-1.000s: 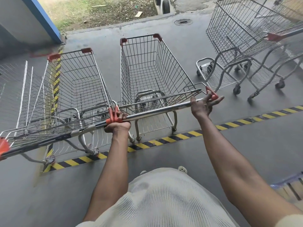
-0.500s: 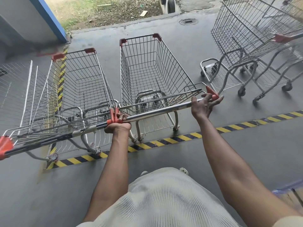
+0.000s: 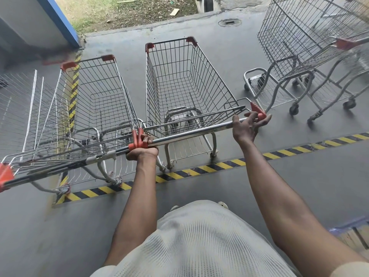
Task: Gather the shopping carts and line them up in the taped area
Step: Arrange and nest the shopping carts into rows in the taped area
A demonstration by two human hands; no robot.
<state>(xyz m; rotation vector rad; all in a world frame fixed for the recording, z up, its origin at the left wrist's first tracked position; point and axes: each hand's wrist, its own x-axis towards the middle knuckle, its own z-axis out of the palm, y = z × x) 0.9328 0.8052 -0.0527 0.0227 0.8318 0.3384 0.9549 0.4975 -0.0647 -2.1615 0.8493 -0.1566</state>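
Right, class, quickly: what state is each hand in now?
Left hand: closed round the cart handle, left end.
Right hand: open, fingers spread, resting on the handle's right end.

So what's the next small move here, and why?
Probably let go of the middle cart and turn to the angled carts on the right. It stands parallel beside the left cart, handles nearly in line, rear wheels just past the striped tape. The left hand grips the handle; the right hand rests on it with loose fingers.
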